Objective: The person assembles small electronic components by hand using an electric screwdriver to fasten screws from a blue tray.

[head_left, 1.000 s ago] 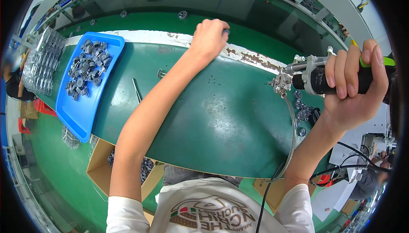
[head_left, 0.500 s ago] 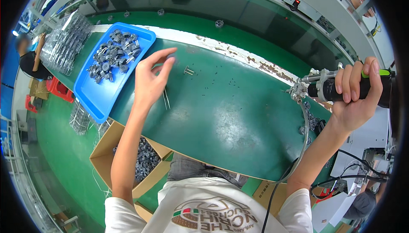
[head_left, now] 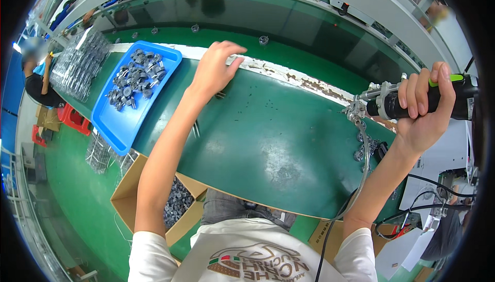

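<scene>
Left hand [head_left: 214, 70] has swung right from beside the blue plastic tray of small metal parts [head_left: 135, 92], now loosely curled, empty, over the green tabletop [head_left: 268, 137]. Right hand [head_left: 424, 108] grips black-and-green electric screwdriver [head_left: 412, 100]. Best pinch small pieces precisely with fingertips.

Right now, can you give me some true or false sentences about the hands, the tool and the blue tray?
1. The right hand grips a black power screwdriver with a green top. True.
2. The left hand rests inside the blue tray. False: it is over the green bench, beside the tray.
3. The blue tray holds small grey metal parts. True.
4. The cardboard box sits on top of the bench. False: it sits below the bench's near edge.
</scene>
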`<control>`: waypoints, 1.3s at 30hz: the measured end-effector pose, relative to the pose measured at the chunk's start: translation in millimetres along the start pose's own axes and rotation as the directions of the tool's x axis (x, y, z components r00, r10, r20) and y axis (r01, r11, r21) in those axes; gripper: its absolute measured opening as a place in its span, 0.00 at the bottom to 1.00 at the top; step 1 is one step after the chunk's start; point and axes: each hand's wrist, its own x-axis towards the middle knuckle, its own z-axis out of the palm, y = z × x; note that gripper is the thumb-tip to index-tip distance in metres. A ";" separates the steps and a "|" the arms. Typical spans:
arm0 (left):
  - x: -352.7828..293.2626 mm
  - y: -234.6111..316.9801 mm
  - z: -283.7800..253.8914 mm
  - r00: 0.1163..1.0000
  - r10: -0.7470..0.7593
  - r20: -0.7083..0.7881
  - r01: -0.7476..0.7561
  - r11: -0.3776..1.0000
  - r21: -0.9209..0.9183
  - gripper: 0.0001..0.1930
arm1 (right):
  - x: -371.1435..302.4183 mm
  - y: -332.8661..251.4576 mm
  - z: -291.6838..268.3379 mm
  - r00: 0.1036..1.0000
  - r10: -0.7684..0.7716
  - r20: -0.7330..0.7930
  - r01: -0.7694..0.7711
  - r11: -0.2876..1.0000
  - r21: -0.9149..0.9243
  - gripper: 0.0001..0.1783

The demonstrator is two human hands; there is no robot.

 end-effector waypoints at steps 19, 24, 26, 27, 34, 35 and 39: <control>-37.3 89.4 49.4 0.899 0.421 0.122 -0.400 0.902 -0.161 0.10 | -5.1 9.4 14.9 0.950 0.021 0.311 -0.033 0.999 0.033 0.12; -80.7 103.3 53.4 0.928 0.352 0.120 -0.323 0.924 -0.205 0.12 | -21.9 18.1 28.0 0.963 0.139 0.231 -0.140 0.990 -0.014 0.14; -77.3 104.9 51.2 0.934 0.340 0.113 -0.321 0.934 -0.155 0.11 | -24.3 25.5 36.4 0.915 0.175 0.363 -0.184 0.983 -0.008 0.14; -77.4 103.6 52.4 0.936 0.333 0.113 -0.313 0.936 -0.163 0.11 | -25.5 29.3 37.6 0.913 0.185 0.364 -0.192 0.981 -0.016 0.14; -81.7 101.5 53.0 0.931 0.342 0.129 -0.322 0.935 -0.150 0.11 | -33.0 43.4 47.3 0.904 0.222 0.364 -0.241 0.971 0.005 0.13; -82.1 101.2 53.3 0.932 0.341 0.127 -0.321 0.935 -0.154 0.11 | -33.4 45.1 47.1 0.904 0.225 0.363 -0.243 0.970 0.005 0.13; -83.7 100.4 52.6 0.925 0.349 0.149 -0.321 0.930 -0.180 0.14 | -33.6 50.2 47.5 0.894 0.235 0.382 -0.258 0.966 0.011 0.13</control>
